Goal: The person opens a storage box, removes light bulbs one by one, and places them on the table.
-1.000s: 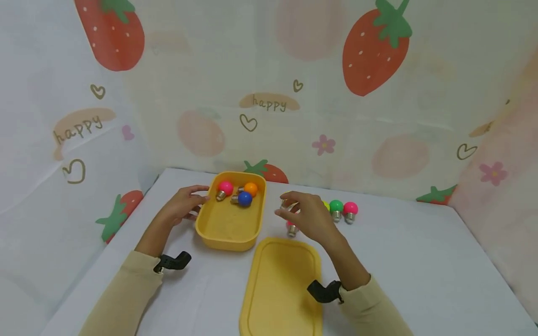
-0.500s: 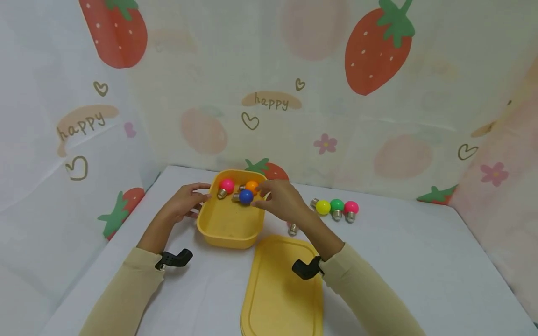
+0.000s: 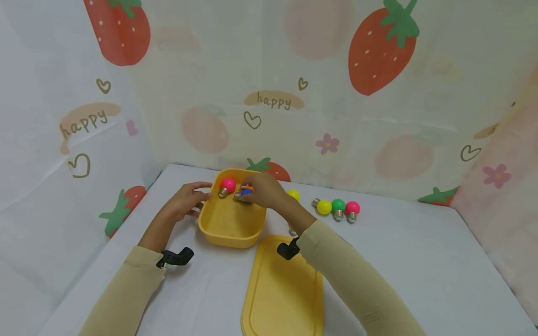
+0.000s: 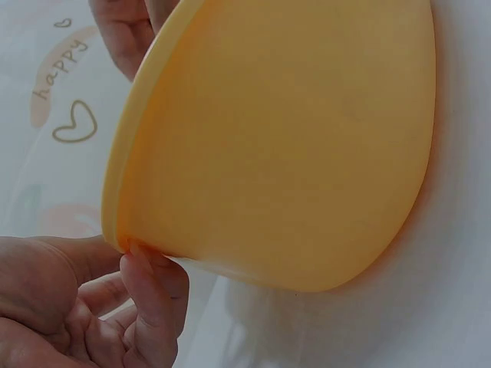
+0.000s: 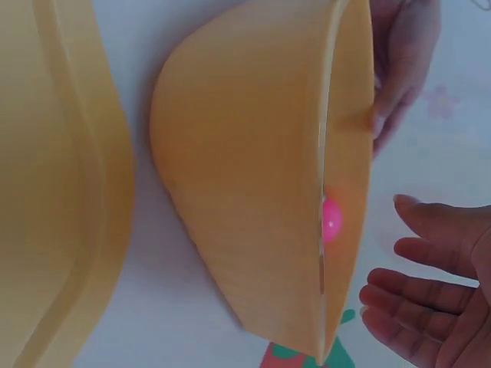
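Observation:
My left hand [image 3: 185, 200] holds the left rim of a yellow plastic box [image 3: 229, 242], thumb at the rim and fingers against the outside wall. Inside the box lie a pink bulb [image 3: 229, 185], a blue bulb [image 3: 246, 195] and an orange bulb [image 3: 250, 188], the last two partly covered by my right hand [image 3: 265, 190]. That hand reaches over the box's right rim. In the right wrist view its fingers [image 5: 406, 291] are spread and relaxed, with nothing seen between them.
A yellow lid [image 3: 281, 289] lies in front of the box. To the right sit a yellow bulb [image 3: 324, 207], a green bulb [image 3: 338, 206] and a pink bulb [image 3: 352, 208]. Another yellow bulb [image 3: 293, 194] and a bulb base [image 3: 293, 231] show around my right forearm.
My right hand has moved left from above the table bulbs to over the box, by the blue and orange bulbs. A yellow bulb behind it has come into view. My left hand stays at the rim.

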Available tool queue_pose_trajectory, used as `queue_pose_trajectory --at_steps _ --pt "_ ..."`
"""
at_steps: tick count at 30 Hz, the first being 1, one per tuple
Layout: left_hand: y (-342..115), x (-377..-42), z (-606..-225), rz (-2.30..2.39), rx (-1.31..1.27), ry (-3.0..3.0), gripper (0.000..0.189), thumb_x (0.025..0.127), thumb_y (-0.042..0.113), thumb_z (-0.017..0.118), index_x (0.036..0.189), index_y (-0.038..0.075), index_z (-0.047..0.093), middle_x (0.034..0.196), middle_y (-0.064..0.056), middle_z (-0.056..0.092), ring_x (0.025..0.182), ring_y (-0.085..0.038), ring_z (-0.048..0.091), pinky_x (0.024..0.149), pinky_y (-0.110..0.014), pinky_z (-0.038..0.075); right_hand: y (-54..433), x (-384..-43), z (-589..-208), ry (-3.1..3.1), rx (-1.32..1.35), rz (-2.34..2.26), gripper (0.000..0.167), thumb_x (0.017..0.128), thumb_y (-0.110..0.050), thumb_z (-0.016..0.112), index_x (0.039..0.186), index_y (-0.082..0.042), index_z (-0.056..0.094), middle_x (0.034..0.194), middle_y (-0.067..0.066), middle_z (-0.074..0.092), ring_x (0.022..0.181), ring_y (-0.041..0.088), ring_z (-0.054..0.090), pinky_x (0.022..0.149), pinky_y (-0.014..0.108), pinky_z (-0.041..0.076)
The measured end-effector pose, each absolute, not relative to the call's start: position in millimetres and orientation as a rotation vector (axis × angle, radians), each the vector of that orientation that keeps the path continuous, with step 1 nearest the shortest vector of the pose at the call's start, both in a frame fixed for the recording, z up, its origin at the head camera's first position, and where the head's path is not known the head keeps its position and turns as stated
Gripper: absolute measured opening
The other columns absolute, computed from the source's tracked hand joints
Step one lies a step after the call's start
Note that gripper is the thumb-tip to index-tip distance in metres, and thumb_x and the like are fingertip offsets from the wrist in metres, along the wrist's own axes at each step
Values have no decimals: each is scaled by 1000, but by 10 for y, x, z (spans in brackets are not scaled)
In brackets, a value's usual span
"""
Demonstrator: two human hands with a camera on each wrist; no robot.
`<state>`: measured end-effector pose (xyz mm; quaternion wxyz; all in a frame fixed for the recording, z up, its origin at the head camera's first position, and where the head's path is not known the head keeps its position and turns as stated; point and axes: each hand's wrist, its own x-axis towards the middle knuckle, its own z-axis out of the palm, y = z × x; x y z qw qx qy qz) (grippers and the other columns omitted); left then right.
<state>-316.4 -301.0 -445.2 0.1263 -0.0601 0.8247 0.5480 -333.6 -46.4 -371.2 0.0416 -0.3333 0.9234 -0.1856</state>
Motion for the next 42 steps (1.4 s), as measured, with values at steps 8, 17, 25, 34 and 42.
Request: queue_pose_trajectory --at_steps 8,17,25,34,42 --pt "-2993 -3168 -4477 1608 -168 2389 56 104 28 58 155 14 40 128 -18 61 86 -23 62 69 -29 59 -545 -3508 -3876 2783 -926 -617 39 93 -22 76 126 -2 68 123 10 69 104 20 60 93 33 52" --pt "-2984 -3143 -4472 1608 -156 2378 55 104 27 58 154 13 41 123 -17 63 84 -22 62 67 -29 59 -660 -3584 -4051 2800 -875 -529 16 91 -22 78 86 -8 71 71 0 60 68 16 52 59 22 44" --pt "-2976 -3139 -4475 1608 -181 2373 54 104 27 58 154 15 43 125 -17 62 86 -23 62 68 -30 59 -707 -3581 -4161 2792 -833 -466 16 95 -21 73 99 -6 72 82 3 62 77 18 55 69 24 48" --pt "-2996 -3136 -4477 1599 -181 2384 54 104 27 58 154 15 42 127 -18 62 88 -24 62 70 -30 59 -745 -3535 -4234 2816 -894 -361 18 97 -19 71 110 -7 72 94 1 63 85 19 55 77 25 49" --pt "-3030 -3200 -4476 1607 -181 2397 54 104 27 58 154 15 43 120 -18 64 85 -23 63 68 -29 59 -726 -3518 -4178 2824 -899 -432 25 97 -25 70 118 -11 69 101 -1 64 91 18 56 84 26 51"
